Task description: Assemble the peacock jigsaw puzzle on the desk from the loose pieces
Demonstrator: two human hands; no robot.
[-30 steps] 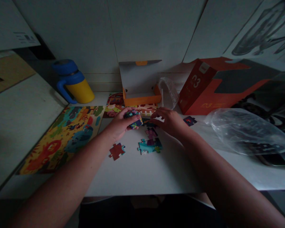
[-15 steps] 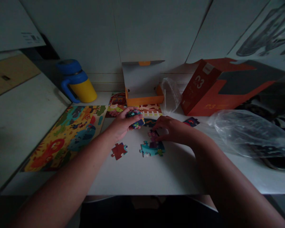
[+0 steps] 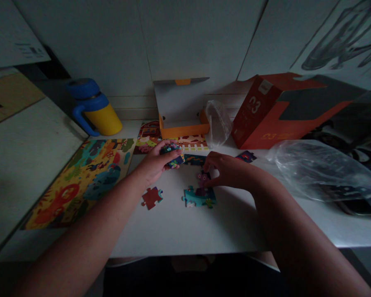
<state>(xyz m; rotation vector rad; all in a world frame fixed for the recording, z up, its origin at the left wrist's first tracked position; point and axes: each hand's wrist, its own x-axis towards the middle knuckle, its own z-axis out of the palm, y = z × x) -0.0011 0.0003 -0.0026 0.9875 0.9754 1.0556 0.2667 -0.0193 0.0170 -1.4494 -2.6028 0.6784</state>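
Observation:
My left hand (image 3: 157, 162) is closed around a stack of puzzle pieces (image 3: 173, 156), held just above the table. The fingers of my right hand (image 3: 221, 170) pinch a purple puzzle piece (image 3: 202, 179) with two round eyes printed on it. Its lower edge meets the joined teal puzzle pieces (image 3: 194, 197) lying on the table. Above it lies a dark blue strip of puzzle (image 3: 193, 159), partly hidden by my hands. A loose reddish-brown puzzle piece (image 3: 152, 198) rests below my left hand. Behind my right wrist lies another dark puzzle piece (image 3: 246, 156).
A finished animal puzzle (image 3: 92, 173) lies at the left, below a blue and yellow jug (image 3: 103, 117). An open orange box (image 3: 184, 131) stands at the back on a farm picture (image 3: 142, 145). Plastic bags (image 3: 315, 169) and a red-orange box (image 3: 266, 115) occupy the right.
The whole view has shifted slightly. My right hand has brought the purple piece a little lower, against the teal pieces. My left hand keeps its stack.

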